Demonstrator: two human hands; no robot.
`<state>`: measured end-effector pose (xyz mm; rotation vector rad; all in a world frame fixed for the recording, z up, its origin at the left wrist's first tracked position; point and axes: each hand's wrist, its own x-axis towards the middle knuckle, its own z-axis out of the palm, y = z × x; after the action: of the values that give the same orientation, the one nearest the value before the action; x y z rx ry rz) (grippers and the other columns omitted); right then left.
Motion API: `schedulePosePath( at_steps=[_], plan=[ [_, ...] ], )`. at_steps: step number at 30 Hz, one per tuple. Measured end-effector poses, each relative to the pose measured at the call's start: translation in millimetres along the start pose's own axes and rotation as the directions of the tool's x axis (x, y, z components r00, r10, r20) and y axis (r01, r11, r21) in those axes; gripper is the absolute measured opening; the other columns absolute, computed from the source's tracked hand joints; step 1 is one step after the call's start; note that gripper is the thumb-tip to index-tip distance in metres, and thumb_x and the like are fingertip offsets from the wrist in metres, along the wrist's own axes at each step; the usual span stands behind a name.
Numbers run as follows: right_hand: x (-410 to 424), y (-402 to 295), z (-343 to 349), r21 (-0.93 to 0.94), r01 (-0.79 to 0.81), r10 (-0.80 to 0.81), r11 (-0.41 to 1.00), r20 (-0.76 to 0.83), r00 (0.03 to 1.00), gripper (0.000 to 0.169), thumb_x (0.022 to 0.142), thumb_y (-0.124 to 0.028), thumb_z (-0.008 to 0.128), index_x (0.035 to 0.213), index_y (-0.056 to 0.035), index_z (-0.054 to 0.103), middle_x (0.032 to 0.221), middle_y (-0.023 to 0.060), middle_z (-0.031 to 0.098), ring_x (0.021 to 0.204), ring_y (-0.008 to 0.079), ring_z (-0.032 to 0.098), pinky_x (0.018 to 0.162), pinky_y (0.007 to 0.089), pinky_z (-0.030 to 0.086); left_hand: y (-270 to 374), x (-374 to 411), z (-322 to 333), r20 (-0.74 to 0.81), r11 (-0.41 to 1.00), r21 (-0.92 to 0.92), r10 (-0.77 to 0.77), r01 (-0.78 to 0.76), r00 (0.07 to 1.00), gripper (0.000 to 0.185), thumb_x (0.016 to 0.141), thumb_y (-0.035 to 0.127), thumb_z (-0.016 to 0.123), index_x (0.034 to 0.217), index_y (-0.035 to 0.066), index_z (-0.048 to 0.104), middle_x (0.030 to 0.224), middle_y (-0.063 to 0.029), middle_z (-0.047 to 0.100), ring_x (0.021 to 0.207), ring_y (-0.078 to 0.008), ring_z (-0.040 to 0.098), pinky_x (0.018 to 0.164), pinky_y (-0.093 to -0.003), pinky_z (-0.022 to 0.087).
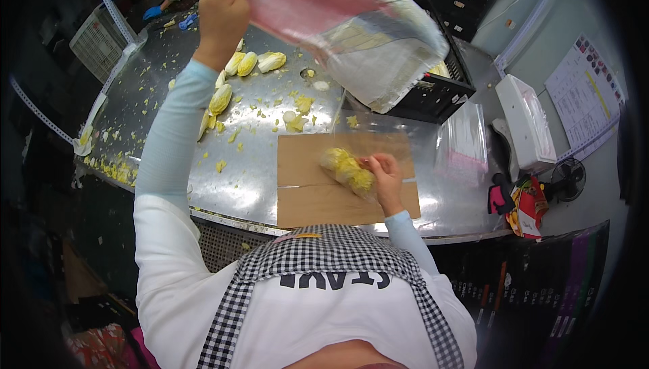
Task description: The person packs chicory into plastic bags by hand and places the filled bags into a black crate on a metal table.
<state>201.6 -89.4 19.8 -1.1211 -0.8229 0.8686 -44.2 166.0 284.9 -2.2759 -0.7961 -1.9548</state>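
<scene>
Raised high at the top, my left hand (223, 14) grips the corner of a red and white woven plastic sheet (350, 24), which hangs over the table and partly covers a black plastic crate (431, 105). My right hand (386, 179) is at the side of a clear plastic bag of small yellow cabbages (350, 170); its thumb and fingertips pinch something reddish at the bag. The bag lies on a flat piece of brown cardboard (329, 209). Beyond my left forearm, several small yellow cabbages (247, 63) lie on the metal table.
Leaf scraps (221, 166) are scattered over the metal table (243, 186). Clear plastic bags (461, 140) lie right of the cardboard, near a white foam box (525, 120) and a small black fan (568, 179). A co-worker's blue-gloved hand (152, 13) is at the far left edge.
</scene>
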Motion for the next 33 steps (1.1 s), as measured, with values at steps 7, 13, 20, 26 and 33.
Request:
schedulePosePath(
  at_steps=[7, 13, 20, 26, 33],
  plan=[
    [-30.9, -132.6, -87.2, -0.282, 0.320, -0.375, 0.904, -0.167, 0.912, 0.005, 0.091, -0.008, 0.053, 0.089, -0.0042, 0.056, 0.072, 0.0110, 0.065, 0.061, 0.0193, 0.065, 0.061, 0.0289, 0.053, 20.0, -165.3, -30.3, 0.343, 0.929, -0.215, 0.362, -0.302, 0.867, 0.025, 0.079, -0.002, 0.057, 0.103, 0.003, 0.060, 0.093, -0.0175, 0.064, 0.078, -0.0354, 0.063, 0.064, -0.0441, 0.052],
    [-45.7, -213.7, -161.8, 0.063, 0.544, -0.415, 0.837, -0.574, 0.706, 0.027, 0.099, -0.029, 0.045, 0.108, -0.0072, 0.058, 0.097, 0.0033, 0.060, 0.091, 0.0155, 0.060, 0.085, 0.0306, 0.048, 76.0, -279.1, 8.8, 0.351, 0.658, -0.640, 0.710, -0.397, 0.611, 0.027, 0.087, 0.024, 0.058, 0.104, 0.003, 0.058, 0.129, -0.0145, 0.057, 0.115, -0.0326, 0.057, 0.097, -0.0502, 0.045],
    [7.5, -194.9, -79.8, -0.256, 0.290, -0.358, 0.922, -0.283, 0.890, 0.012, 0.097, -0.015, 0.056, 0.092, -0.0047, 0.058, 0.080, 0.0031, 0.064, 0.072, 0.0108, 0.061, 0.067, 0.0233, 0.049, 9.9, -352.2, 13.0, 0.782, 0.819, -0.565, 0.569, -0.097, 0.254, 0.042, 0.079, 0.009, 0.063, 0.121, 0.008, 0.055, 0.129, -0.0121, 0.056, 0.126, -0.0309, 0.047, 0.104, -0.0444, 0.039],
    [-0.1, -103.5, -65.6, -0.868, 0.456, -0.447, 0.196, 0.334, 0.829, 0.010, 0.089, -0.003, 0.063, 0.098, -0.0015, 0.064, 0.090, 0.0117, 0.069, 0.077, 0.0227, 0.068, 0.067, 0.0318, 0.053, -126.3, -289.7, -39.0, 0.296, 0.732, 0.332, -0.680, 0.595, 0.671, 0.034, 0.082, -0.004, 0.048, 0.112, 0.005, 0.061, 0.102, -0.0149, 0.066, 0.096, -0.0308, 0.063, 0.086, -0.0377, 0.049],
    [-42.7, -8.2, -7.7, -0.764, 0.496, 0.136, 0.412, 0.590, 0.796, 0.052, 0.079, -0.019, 0.073, 0.123, -0.0003, 0.053, 0.125, 0.0205, 0.056, 0.115, 0.0341, 0.056, 0.097, 0.0392, 0.046, -235.3, -284.3, -87.1, 0.192, 0.258, 0.939, -0.941, 0.228, 0.278, 0.081, 0.071, 0.020, 0.076, 0.140, 0.014, 0.034, 0.127, -0.0175, 0.053, 0.120, -0.0365, 0.048, 0.093, -0.0499, 0.043]
  ],
)
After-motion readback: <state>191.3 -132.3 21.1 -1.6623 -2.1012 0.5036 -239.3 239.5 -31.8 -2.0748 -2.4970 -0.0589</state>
